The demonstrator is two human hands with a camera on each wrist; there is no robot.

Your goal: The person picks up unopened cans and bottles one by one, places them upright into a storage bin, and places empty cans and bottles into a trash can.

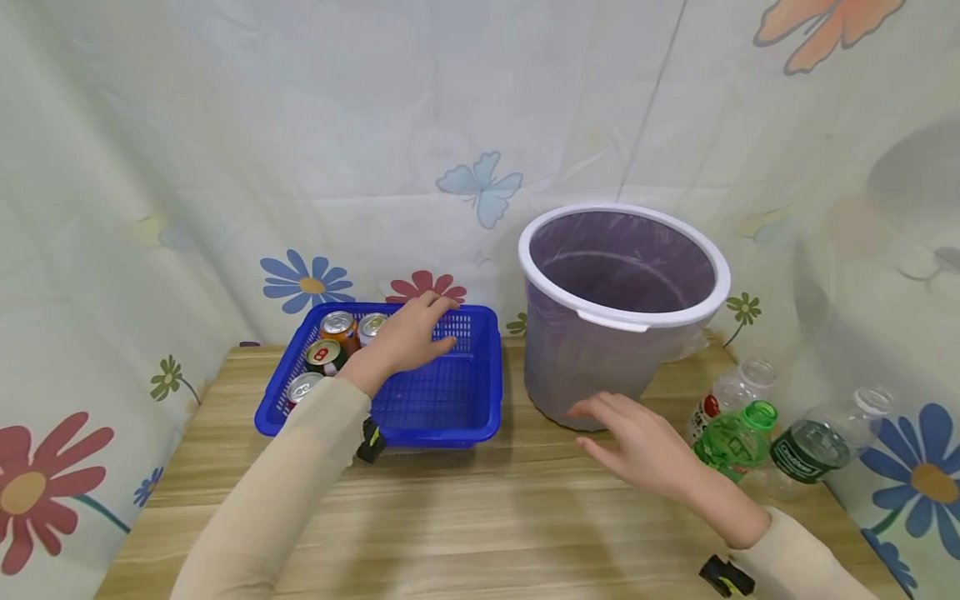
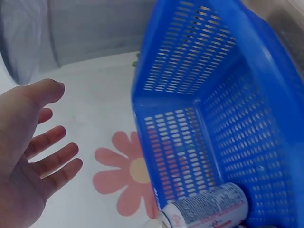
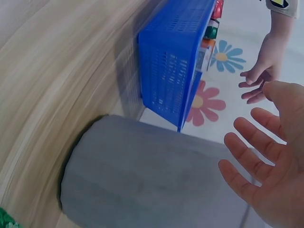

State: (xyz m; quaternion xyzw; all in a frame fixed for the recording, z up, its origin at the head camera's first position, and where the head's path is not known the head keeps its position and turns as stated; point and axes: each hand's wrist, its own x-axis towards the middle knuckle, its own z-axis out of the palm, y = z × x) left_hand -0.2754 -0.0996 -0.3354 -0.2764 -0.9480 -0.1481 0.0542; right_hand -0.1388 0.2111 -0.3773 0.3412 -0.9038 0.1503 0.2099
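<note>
The blue basket [image 1: 442, 437] sits flat on the table [image 1: 450, 517], open top up, with its long way going from left to right. In the left end of the basket are four cans, all standing up straight with their round lids on top: an orange can [image 1: 347, 336] and a white can [image 1: 369, 327] at the back, a green can [image 1: 327, 357] in the middle and a red can [image 1: 301, 389] at the front. Right of the basket stands the tall bin [image 1: 570, 358], its wide mouth facing up. Further right of the basket, past the bin, three bottles stand with their necks up: a red-label bottle [image 1: 731, 396], a green bottle [image 1: 735, 437] and a dark-label bottle [image 1: 821, 446].

The left arm reaches over the front of the basket. The left hand [image 1: 408, 335] is up above the basket, its fingers loose and a bit apart, pointing to the back and right, with the thumb out to the side. The right hand [image 1: 637, 437] is right of the basket, in front of the bin. Its fingers are spread softly and point left, toward the basket, with the thumb apart.
</note>
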